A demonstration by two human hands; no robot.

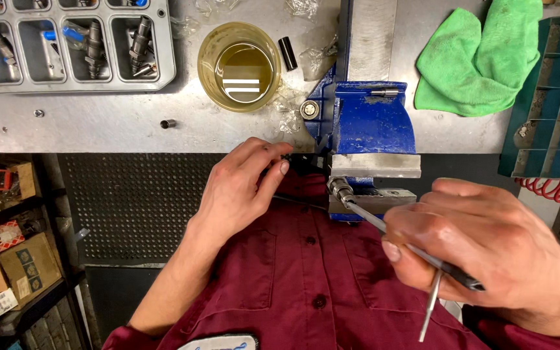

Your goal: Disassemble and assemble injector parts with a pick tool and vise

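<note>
— So, what is being held at this moment?

— A slim metal tool (409,249) is gripped in the right hand (481,249), the fingers closed around its dark handle. Its tip is set against a small cylindrical metal part (339,188) that is clamped in the blue vise (371,123) at the front edge of the bench (98,129). A second thin rod (430,304) is seen hanging below the same hand.

— And the left hand?

— The left hand (238,188) is placed just left of the vise, its fingers curled together around something dark (303,162) beside the jaw. What exactly is pinched there cannot be told.

— How far along is the work judged to be?

— It is judged to be midway. The part is already fixed in the vise and the tool is already applied to it, so the setting-up appears done. Whether anything has been loosened or cleaned cannot be told. Several similar parts are seen lying in the grey compartment tray (163,39) at the back left, so more of them may be left to handle.

— What else is laid out?

— A round container of yellowish liquid (240,68) is set behind the vise, with a small black cylinder (288,53) just beside it. A green cloth (481,58) is laid at the back right.
</note>
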